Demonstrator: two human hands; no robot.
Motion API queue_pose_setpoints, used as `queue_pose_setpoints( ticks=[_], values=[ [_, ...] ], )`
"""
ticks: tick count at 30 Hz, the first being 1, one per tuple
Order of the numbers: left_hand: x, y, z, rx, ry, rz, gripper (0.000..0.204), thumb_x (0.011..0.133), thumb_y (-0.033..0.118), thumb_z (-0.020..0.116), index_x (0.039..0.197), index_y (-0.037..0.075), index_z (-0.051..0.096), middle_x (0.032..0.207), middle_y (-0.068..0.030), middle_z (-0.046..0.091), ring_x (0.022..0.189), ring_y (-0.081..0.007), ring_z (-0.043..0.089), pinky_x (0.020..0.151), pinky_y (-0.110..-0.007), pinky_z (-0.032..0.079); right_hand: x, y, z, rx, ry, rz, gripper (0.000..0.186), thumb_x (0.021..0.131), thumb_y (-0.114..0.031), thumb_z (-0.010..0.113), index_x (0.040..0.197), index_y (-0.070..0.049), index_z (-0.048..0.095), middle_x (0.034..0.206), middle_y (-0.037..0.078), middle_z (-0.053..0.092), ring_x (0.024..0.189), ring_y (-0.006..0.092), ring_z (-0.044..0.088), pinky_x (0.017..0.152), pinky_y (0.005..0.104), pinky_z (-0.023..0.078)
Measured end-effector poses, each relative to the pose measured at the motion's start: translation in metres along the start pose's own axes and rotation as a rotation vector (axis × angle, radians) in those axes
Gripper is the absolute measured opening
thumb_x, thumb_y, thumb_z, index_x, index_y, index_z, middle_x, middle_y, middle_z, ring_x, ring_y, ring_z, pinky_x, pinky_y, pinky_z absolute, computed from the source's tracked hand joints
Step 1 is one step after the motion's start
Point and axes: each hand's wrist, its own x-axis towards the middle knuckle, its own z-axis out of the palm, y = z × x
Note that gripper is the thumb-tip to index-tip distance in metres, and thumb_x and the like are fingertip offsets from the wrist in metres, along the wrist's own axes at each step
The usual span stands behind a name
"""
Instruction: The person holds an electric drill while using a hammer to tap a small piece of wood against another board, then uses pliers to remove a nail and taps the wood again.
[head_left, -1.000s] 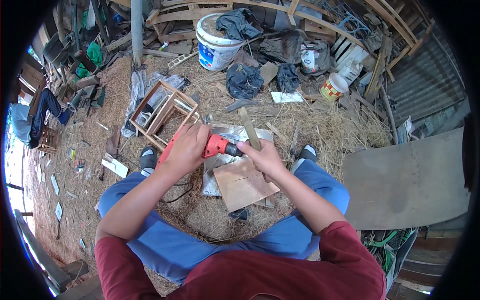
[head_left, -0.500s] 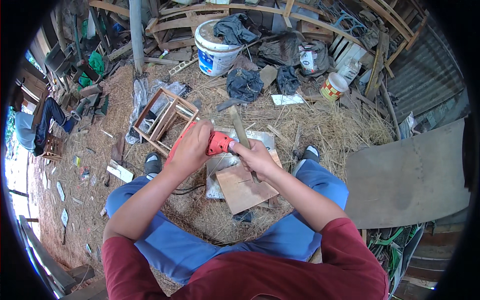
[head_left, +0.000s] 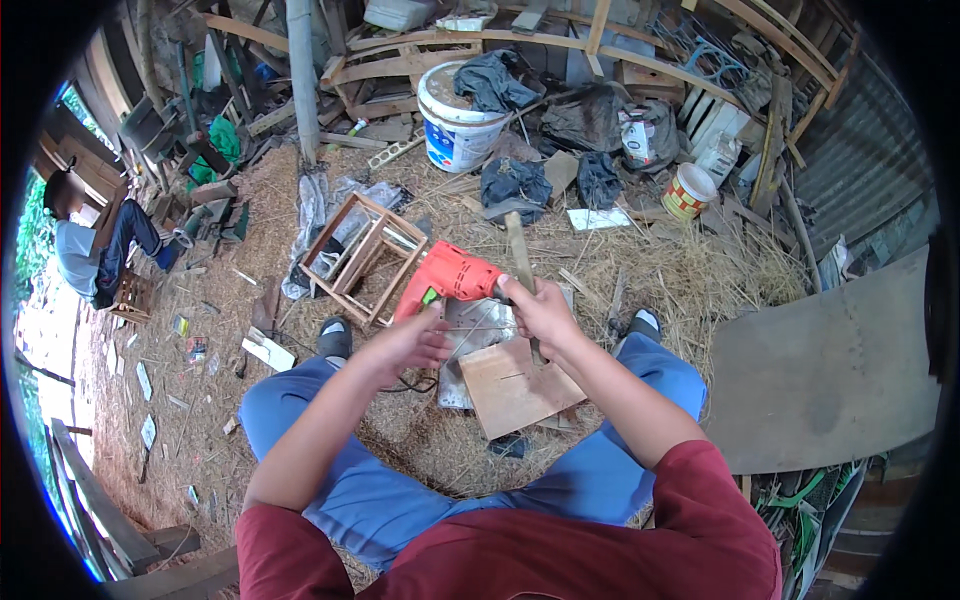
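Observation:
A red drill (head_left: pixel 460 274) with a green trigger hangs in front of me, its front end pointing right against a narrow wooden stick (head_left: pixel 518 245). My right hand (head_left: pixel 543 318) is closed around the stick, its thumb by the drill's front end. Just below the drill's handle is my left hand (head_left: pixel 412 345), fingers stretched and apart; its thumb is near the trigger, and I cannot tell whether it touches. Under my hands lies a square wooden board (head_left: pixel 525 395) with a dark slit, partly over a grey metal plate (head_left: pixel 455 390).
A small wooden frame (head_left: pixel 370 250) stands ahead on the left. Farther off are a white bucket (head_left: pixel 455 140), black bags (head_left: pixel 515 185) and a small patterned bucket (head_left: pixel 688 192). A large flat sheet (head_left: pixel 825 370) lies right. Another person (head_left: pixel 85 240) sits far left.
My left hand has come off the drill's handle and its fingers have spread. The drill's body is now more exposed. The whole view has shifted slightly.

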Motion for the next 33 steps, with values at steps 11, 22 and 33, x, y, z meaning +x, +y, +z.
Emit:
queue_pose_setpoints(
  ticks=[11, 22, 33],
  values=[
    [0.042, 0.043, 0.038, -1.133, 0.011, 0.594, 0.074, 0.092, 0.064, 0.075, 0.142, 0.013, 0.056, 0.137, -0.0068, 0.065, 0.130, -0.0278, 0.059, 0.119, -0.049, 0.041, -0.024, -0.015, 0.034, 0.178, -0.173, -0.069, 0.030, 0.105, -0.038, 0.069, 0.095, -0.015, 0.052, 0.064, -0.007, 0.044, 0.048, 0.0031, 0.038, 0.044, 0.0227, 0.029],
    [0.027, 0.101, 0.011, -0.978, 0.271, 0.690, 0.043, 0.091, 0.049, 0.081, 0.112, 0.015, 0.067, 0.097, -0.0035, 0.071, 0.087, -0.0214, 0.070, 0.079, -0.044, 0.061, -0.032, -0.029, 0.064, 0.200, -0.251, -0.088, 0.036, 0.109, -0.043, 0.062, 0.105, -0.007, 0.058, 0.073, 0.001, 0.058, 0.049, 0.0035, 0.039, 0.044, 0.0231, 0.031],
    [0.008, 0.133, -0.036, -0.856, 0.170, 0.806, 0.063, 0.095, 0.060, 0.072, 0.123, 0.005, 0.059, 0.100, -0.0141, 0.071, 0.089, -0.0317, 0.074, 0.079, -0.045, 0.064, -0.028, -0.024, 0.037, -0.094, -0.096, -0.456, 0.045, 0.114, -0.040, 0.047, 0.097, -0.002, 0.063, 0.063, -0.002, 0.050, 0.050, 0.0058, 0.041, 0.046, 0.0243, 0.031]
  ],
)
